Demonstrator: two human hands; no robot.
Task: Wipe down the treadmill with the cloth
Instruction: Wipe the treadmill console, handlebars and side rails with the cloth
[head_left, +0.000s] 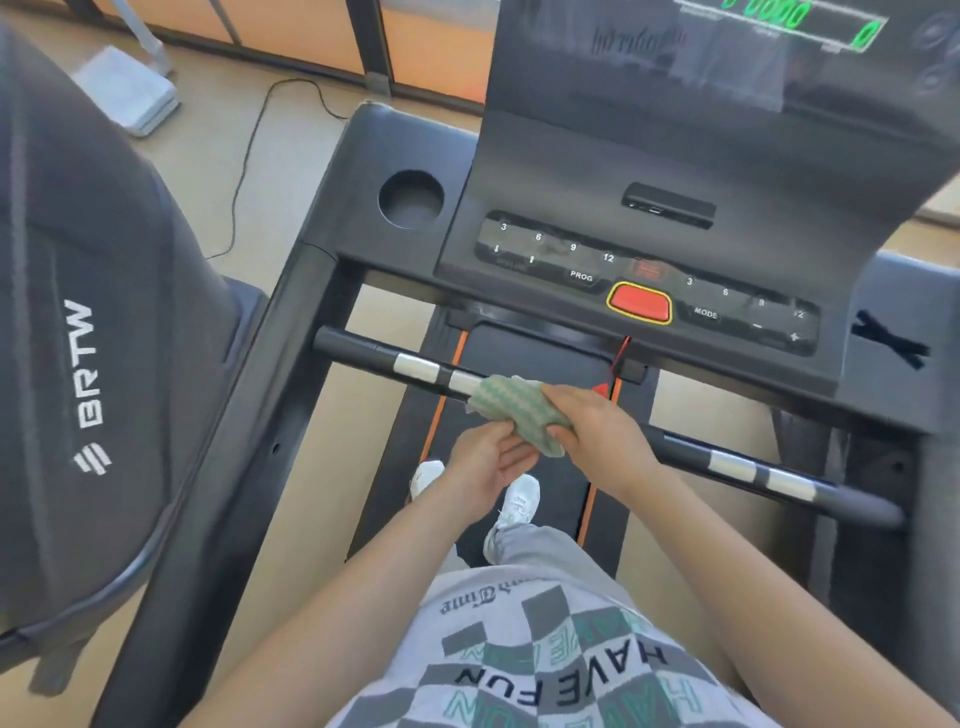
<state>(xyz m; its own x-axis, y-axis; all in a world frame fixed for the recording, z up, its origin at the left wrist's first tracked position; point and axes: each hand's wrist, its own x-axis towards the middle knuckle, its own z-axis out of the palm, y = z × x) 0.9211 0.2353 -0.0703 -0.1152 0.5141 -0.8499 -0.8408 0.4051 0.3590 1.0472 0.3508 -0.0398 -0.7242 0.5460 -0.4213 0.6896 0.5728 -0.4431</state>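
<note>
Checkered "HAVE FUN" shirt (545, 665) fills the bottom of the view, w/ grey pants and white sneakers (519, 501) below it. The person is standing on the black belt (519, 353) of the treadmill (395, 150).

Green patterned cloth (514, 410) is wrapped over the front handlebar (384, 358), roughly mid-bar, right next to the silver grip sensors on the left half. The right hand (597, 436) is clamped over the cloth from above, fingers curled round it and the bar. The left hand (488, 462) sits just under it, palm up, fingers loosely bent w/ the tips touching the cloth's lower edge. Can't tell if it's actually pinching it tbh.

Console's above that: red stop button (640, 303) in a yellow ring, number keys either side, round cup holder (410, 199) at the left, display (779, 31) lit w/ green digits.

Left of the treadmill there's a dark grey padded seat back (88, 364) marked BRTW, and a black cable (249, 156) runs across the floor.
</note>
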